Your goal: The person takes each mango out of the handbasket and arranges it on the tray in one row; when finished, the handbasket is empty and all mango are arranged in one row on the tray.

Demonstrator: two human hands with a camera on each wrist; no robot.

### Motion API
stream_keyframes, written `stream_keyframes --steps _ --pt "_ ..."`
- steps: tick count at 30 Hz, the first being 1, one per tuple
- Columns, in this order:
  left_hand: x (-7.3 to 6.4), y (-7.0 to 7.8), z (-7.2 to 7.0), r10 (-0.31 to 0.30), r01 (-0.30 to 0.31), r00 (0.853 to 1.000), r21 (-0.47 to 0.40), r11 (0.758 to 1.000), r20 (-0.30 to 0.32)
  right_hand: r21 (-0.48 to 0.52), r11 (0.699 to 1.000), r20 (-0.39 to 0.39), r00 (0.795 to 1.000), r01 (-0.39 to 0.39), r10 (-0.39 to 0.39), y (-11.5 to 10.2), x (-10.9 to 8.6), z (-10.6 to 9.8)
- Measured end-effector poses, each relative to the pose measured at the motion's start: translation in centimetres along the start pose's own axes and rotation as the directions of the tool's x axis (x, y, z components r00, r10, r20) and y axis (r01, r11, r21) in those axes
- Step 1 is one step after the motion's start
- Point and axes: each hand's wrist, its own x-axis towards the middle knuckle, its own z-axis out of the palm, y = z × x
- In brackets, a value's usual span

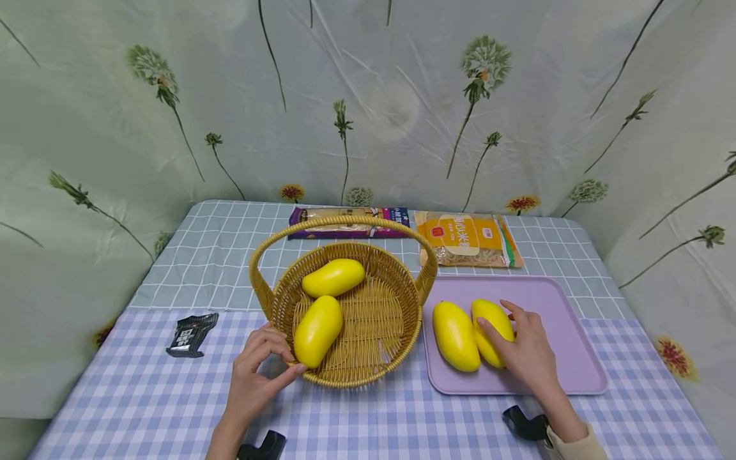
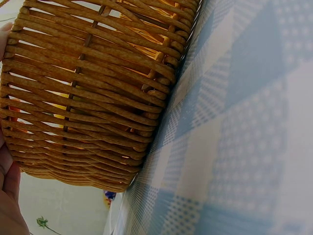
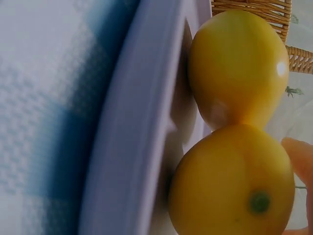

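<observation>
My left hand (image 1: 255, 367) grips the near-left rim of a wicker basket (image 1: 382, 377) with a tall arched handle. Inside the basket lie two yellow mangoes, one mango (image 1: 333, 278) at the back and another mango (image 1: 319, 329) in front, near my left thumb. The left wrist view shows the basket's woven side (image 2: 88, 98) close up. To the right, my right hand (image 1: 529, 348) holds a mango (image 1: 487, 317) on a purple tray (image 1: 560, 306), thumb and fingers on either side of it. A further mango (image 1: 454, 335) lies against it, also visible in the right wrist view.
A black packet (image 1: 192, 335) lies left of the basket. Behind stand a purple noodle package (image 1: 351, 214) and an orange-and-clear food bag (image 1: 468, 239), both lying flat. Checked cloths (image 1: 374, 421) cover the table; a dandelion-print curtain (image 1: 391, 128) hangs behind and at the sides.
</observation>
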Motion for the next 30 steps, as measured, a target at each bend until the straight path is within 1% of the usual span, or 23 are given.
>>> stream_keyframes --steps 3,5,7,9,11,13,15,18,20,25,27,30 --pt "0.0 0.0 0.0 0.001 -0.001 1.000 -0.002 1.000 0.001 0.014 0.999 -0.061 0.997 0.049 -0.048 0.1 -0.1 0.2" --pt "0.0 0.0 0.0 -0.001 0.001 1.000 -0.005 1.000 0.002 0.036 0.995 -0.111 0.990 0.096 -0.092 0.2 -0.2 0.4" --pt "0.1 0.0 0.0 -0.003 0.003 1.000 -0.007 1.000 0.004 0.068 0.985 -0.173 0.974 0.157 -0.143 0.2 -0.3 0.5" --pt "0.0 0.0 0.1 -0.003 0.003 1.000 -0.010 1.000 0.004 0.101 0.967 -0.246 0.948 0.233 -0.202 0.2 -0.2 0.6" --pt "0.0 -0.1 0.1 -0.002 0.002 1.000 -0.013 1.000 0.002 0.130 0.941 -0.311 0.914 0.312 -0.260 0.0 -0.1 0.7" --pt "0.0 -0.1 0.1 0.000 0.000 1.000 -0.011 1.000 -0.001 0.155 0.909 -0.365 0.877 0.388 -0.312 -0.3 -0.1 0.6" --pt "0.0 -0.1 0.1 0.002 -0.002 1.000 -0.011 1.000 -0.002 0.173 0.873 -0.403 0.841 0.456 -0.360 -0.7 -0.1 0.6" --pt "0.0 -0.2 0.0 0.005 -0.005 1.000 -0.008 1.000 -0.002 0.195 0.817 -0.440 0.793 0.542 -0.421 -1.6 -0.3 0.5" --pt "0.0 -0.2 0.1 0.009 -0.009 1.000 -0.007 1.000 -0.002 0.206 0.787 -0.443 0.773 0.581 -0.454 -2.3 -0.5 0.4" --pt "0.0 -0.2 0.0 0.000 0.000 1.000 -0.002 1.000 0.001 0.252 0.743 -0.404 0.765 0.620 -0.501 -4.0 -1.0 0.3" --pt "0.0 -0.1 0.0 -0.007 0.007 1.000 0.001 1.000 0.003 0.266 0.709 -0.409 0.743 0.653 -0.530 -4.7 -1.1 0.3" --pt "0.0 -0.1 0.0 -0.011 0.011 1.000 0.002 1.000 0.004 0.287 0.636 -0.435 0.689 0.716 -0.580 -5.8 -1.0 0.5"
